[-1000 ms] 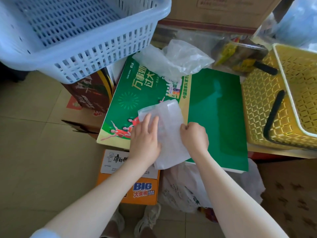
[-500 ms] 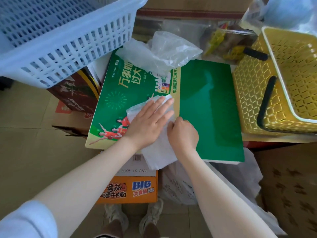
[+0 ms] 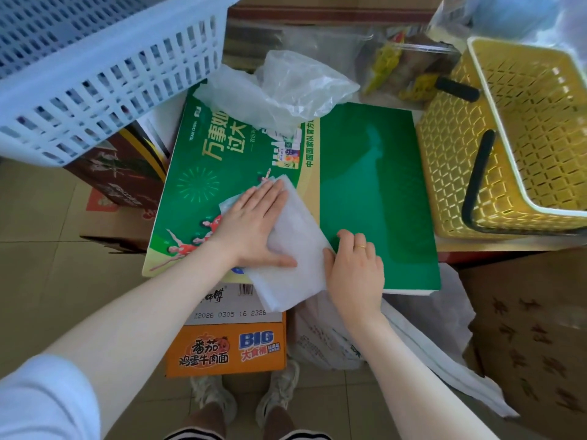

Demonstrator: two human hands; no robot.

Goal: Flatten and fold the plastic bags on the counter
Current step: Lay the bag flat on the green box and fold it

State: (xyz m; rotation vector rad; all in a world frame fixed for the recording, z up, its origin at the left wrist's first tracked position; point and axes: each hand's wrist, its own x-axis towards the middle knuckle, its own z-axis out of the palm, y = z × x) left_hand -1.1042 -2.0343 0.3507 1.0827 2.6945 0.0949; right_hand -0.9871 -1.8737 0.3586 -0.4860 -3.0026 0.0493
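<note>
Left hand (image 3: 254, 227) pressed flat on bag (image 3: 295, 249), right hand (image 3: 354, 268) pinching its 3 o'clock edge; overhanging 6 o'clock end may slip off box (image 3: 378, 198).

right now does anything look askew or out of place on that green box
The flattened white plastic bag lies askew, its near corner hanging past the green printed cardboard box's front edge. The left hand presses it flat; the right hand holds its right edge. A crumpled clear plastic bag waits behind.

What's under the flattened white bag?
The flattened white bag lies on the green box, its near end overhanging the box edge. The left hand presses it flat; the right hand holds its edge. The print beneath is covered.
</note>
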